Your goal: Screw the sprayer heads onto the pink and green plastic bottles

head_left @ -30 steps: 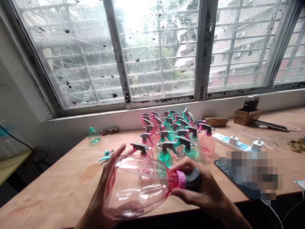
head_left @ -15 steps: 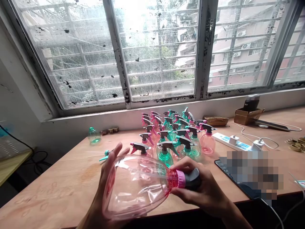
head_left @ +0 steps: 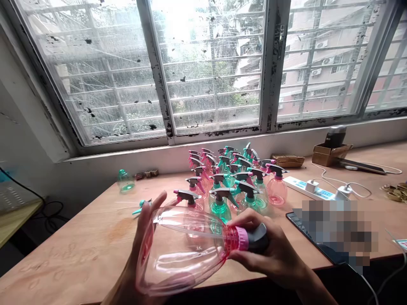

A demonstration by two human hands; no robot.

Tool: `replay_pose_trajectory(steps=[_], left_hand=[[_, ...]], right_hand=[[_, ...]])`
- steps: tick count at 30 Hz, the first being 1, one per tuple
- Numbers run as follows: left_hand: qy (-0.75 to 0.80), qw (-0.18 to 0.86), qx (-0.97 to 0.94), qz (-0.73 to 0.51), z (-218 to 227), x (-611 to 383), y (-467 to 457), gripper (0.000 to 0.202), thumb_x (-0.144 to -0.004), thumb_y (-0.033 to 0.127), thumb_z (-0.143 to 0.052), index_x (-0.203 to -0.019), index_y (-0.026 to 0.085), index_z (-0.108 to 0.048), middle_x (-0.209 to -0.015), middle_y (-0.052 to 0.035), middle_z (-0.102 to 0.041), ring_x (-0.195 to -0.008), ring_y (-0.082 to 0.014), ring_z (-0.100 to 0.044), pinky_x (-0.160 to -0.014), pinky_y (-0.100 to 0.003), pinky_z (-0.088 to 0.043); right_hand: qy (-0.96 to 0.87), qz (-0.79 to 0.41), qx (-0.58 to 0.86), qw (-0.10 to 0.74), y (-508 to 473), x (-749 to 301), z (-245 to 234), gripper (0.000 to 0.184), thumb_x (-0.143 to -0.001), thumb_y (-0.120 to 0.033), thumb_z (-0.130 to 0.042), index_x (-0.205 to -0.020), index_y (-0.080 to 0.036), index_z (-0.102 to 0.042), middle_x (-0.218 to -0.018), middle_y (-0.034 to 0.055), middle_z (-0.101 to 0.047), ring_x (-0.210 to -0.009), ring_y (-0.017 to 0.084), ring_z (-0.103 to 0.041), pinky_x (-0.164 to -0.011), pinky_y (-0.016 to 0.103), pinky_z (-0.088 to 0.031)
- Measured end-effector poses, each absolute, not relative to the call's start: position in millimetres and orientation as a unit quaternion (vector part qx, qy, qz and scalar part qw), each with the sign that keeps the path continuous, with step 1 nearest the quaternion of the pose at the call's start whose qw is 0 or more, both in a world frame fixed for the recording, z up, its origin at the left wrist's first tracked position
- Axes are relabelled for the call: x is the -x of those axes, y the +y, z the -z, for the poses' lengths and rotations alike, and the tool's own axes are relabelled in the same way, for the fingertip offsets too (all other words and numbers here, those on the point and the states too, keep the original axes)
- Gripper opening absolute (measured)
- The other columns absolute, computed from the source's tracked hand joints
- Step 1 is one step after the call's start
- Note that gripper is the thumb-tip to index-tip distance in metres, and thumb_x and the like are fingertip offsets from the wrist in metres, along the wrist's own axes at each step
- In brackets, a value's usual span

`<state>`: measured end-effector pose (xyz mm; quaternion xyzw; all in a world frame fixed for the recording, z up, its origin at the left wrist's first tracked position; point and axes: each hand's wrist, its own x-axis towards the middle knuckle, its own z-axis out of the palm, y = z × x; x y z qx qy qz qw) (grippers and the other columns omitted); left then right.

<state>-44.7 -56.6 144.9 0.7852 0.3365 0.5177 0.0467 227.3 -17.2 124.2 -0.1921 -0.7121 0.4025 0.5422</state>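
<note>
A clear pink spray bottle [head_left: 184, 254] lies sideways in the air between my hands, above the table's front edge. My right hand [head_left: 267, 245] is closed around its pink collar and dark spray head, with fingers and thumb at the neck. Against the bottle's base rests my left hand [head_left: 140, 241], its palm behind the plastic and its fingers stretched upward. A thin dip tube shows inside the bottle. Behind it stand several pink and green spray bottles [head_left: 219, 207] in a tight group, all with trigger heads. A loose green spray head [head_left: 143, 205] lies beyond my left fingers.
A headless green bottle [head_left: 126, 182] stands at the table's back left. To the right are a white power strip [head_left: 313, 188] with plugs, a dark tablet-like device [head_left: 310, 233] partly blurred out, and a cardboard box [head_left: 330, 153]. A barred window [head_left: 210, 76] rises behind.
The pink bottle has turned slightly about its length, shifting its reflections and tube. My left fingers have drawn closer together. My right hand keeps its hold on the neck.
</note>
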Motion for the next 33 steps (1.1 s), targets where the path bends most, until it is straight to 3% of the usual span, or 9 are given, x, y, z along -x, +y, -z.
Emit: replay_pose_trajectory(steps=[2,5,10,14,20,23,26,29,33], left_hand=[[0.338,0.047,-0.777,-0.529,-145.0,41.1,-56.5,0.108,-0.081,0.038,-0.085,-0.164,0.037,-0.016,-0.17,-0.0127,-0.025,-0.145,-0.0431,-0.046,-0.12,-0.063,-0.038],[0.313,0.028,-0.78,-0.541,-144.3,37.3,-56.1,0.092,-0.089,0.035,-0.077,-0.162,0.045,-0.021,-0.17,-0.0058,-0.026,-0.147,-0.0395,-0.044,-0.118,-0.059,-0.043],[0.313,0.05,-0.778,-0.542,-142.5,37.0,-59.5,0.086,-0.093,0.027,-0.071,-0.158,0.053,-0.022,-0.17,-0.0023,-0.026,-0.146,-0.037,-0.046,-0.104,-0.053,-0.058],[0.313,0.051,-0.778,-0.542,-145.5,36.7,-61.7,0.093,-0.087,0.028,-0.078,-0.158,0.052,-0.024,-0.169,-0.0041,-0.028,-0.144,-0.0387,-0.049,-0.11,-0.061,-0.051],[0.332,0.036,-0.781,-0.527,-147.6,35.0,-61.7,0.102,-0.084,0.041,-0.08,-0.163,0.04,-0.016,-0.169,-0.0116,-0.026,-0.145,-0.0409,-0.047,-0.117,-0.063,-0.041],[0.347,0.037,-0.781,-0.519,-146.7,37.6,-61.5,0.098,-0.088,0.037,-0.077,-0.164,0.037,-0.015,-0.17,-0.0122,-0.025,-0.146,-0.0418,-0.044,-0.117,-0.064,-0.042],[0.326,0.015,-0.791,-0.517,-145.7,43.4,-59.1,0.092,-0.091,0.026,-0.073,-0.161,0.048,-0.017,-0.171,-0.0044,-0.021,-0.15,-0.0405,-0.039,-0.113,-0.063,-0.048],[0.313,0.016,-0.807,-0.5,-144.8,49.8,-56.7,0.09,-0.093,0.021,-0.069,-0.156,0.059,-0.018,-0.171,0.0009,-0.023,-0.147,-0.0376,-0.045,-0.105,-0.057,-0.057],[0.302,0.035,-0.815,-0.494,-145.8,50.6,-57.7,0.096,-0.091,0.025,-0.074,-0.16,0.052,-0.013,-0.171,-0.0047,-0.022,-0.148,-0.0369,-0.044,-0.114,-0.058,-0.048]], right_hand=[[-0.715,-0.4,0.194,0.54,-17.2,-227.5,-124.0,0.033,-0.08,-0.019,-0.088,-0.108,-0.024,-0.069,-0.089,0.0,-0.069,-0.071,0.012,-0.059,-0.062,0.018,-0.047],[-0.716,-0.398,0.197,0.538,-17.1,-227.7,-123.2,0.033,-0.08,-0.02,-0.088,-0.107,-0.024,-0.07,-0.088,-0.0006,-0.069,-0.07,0.012,-0.059,-0.061,0.018,-0.046],[-0.726,-0.381,0.201,0.536,-16.2,-227.6,-121.4,0.034,-0.079,-0.022,-0.089,-0.106,-0.024,-0.07,-0.087,-0.0008,-0.069,-0.068,0.012,-0.058,-0.06,0.018,-0.046],[-0.722,-0.394,0.2,0.533,-15.2,-227.3,-121.8,0.033,-0.08,-0.022,-0.088,-0.107,-0.023,-0.069,-0.087,-0.0001,-0.069,-0.069,0.012,-0.058,-0.06,0.019,-0.046],[-0.717,-0.397,0.19,0.54,-15.9,-227.4,-123.1,0.033,-0.079,-0.021,-0.088,-0.106,-0.022,-0.07,-0.087,0.0001,-0.069,-0.07,0.012,-0.059,-0.061,0.019,-0.046],[-0.718,-0.395,0.195,0.539,-15.5,-228.0,-122.6,0.033,-0.08,-0.021,-0.088,-0.107,-0.023,-0.07,-0.087,0.0003,-0.069,-0.069,0.012,-0.058,-0.06,0.019,-0.046],[-0.718,-0.388,0.196,0.543,-15.2,-228.7,-121.8,0.033,-0.08,-0.022,-0.088,-0.107,-0.023,-0.07,-0.086,0.0006,-0.069,-0.067,0.012,-0.057,-0.058,0.02,-0.045],[-0.72,-0.381,0.192,0.547,-15.6,-228.8,-121.5,0.032,-0.08,-0.022,-0.088,-0.106,-0.023,-0.07,-0.086,0.0008,-0.069,-0.067,0.013,-0.057,-0.058,0.021,-0.046],[-0.721,-0.379,0.192,0.547,-15.3,-228.1,-121.3,0.033,-0.08,-0.022,-0.088,-0.107,-0.024,-0.07,-0.086,0.001,-0.069,-0.066,0.013,-0.056,-0.056,0.021,-0.045]])
